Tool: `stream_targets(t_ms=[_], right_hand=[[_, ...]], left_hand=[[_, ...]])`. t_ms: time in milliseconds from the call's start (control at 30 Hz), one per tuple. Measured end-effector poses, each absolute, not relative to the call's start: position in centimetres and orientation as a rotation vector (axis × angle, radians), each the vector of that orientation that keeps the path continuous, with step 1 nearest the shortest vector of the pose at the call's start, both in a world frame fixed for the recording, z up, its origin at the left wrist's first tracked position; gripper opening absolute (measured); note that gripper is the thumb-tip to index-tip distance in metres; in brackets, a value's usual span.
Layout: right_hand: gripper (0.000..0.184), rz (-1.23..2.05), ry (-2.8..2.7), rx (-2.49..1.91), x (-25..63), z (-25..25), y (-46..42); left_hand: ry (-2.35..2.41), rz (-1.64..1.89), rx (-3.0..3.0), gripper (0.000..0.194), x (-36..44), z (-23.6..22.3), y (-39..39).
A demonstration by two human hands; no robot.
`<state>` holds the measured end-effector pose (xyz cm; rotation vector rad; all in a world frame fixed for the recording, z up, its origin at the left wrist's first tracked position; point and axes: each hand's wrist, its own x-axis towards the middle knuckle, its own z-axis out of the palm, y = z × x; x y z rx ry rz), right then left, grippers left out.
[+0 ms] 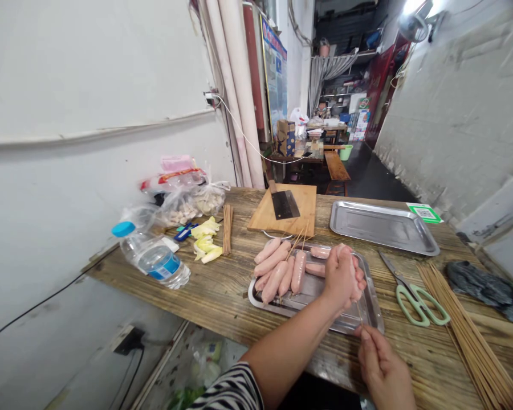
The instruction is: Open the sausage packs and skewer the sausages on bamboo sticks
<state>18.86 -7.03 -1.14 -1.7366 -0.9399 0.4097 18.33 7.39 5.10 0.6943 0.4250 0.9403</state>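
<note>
Over the right part of a metal tray, my left hand is closed round a pink sausage, mostly hidden by the fingers. My right hand, lower and nearer to me, pinches a thin bamboo skewer that runs up toward the left fist. How far its tip goes into the sausage is hidden. Several sausages on skewers lie piled at the tray's left side. Loose sausages without visible skewers lie beside my left hand.
Right of the tray lie green-handled scissors, a bundle of skewers and a dark cloth. Behind are a second tray and a cutting board bearing a cleaver. A water bottle and cabbage leaves are leftward.
</note>
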Motion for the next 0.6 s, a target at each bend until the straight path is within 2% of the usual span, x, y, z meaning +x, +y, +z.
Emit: stream_targets(t_ms=[600], right_hand=[[0.051, 0.396, -0.954, -1.765, 18.98, -1.16, -6.36]], left_hand=[[0.452, 0.91, 0.654, 0.042, 18.58, 4.85, 7.44]])
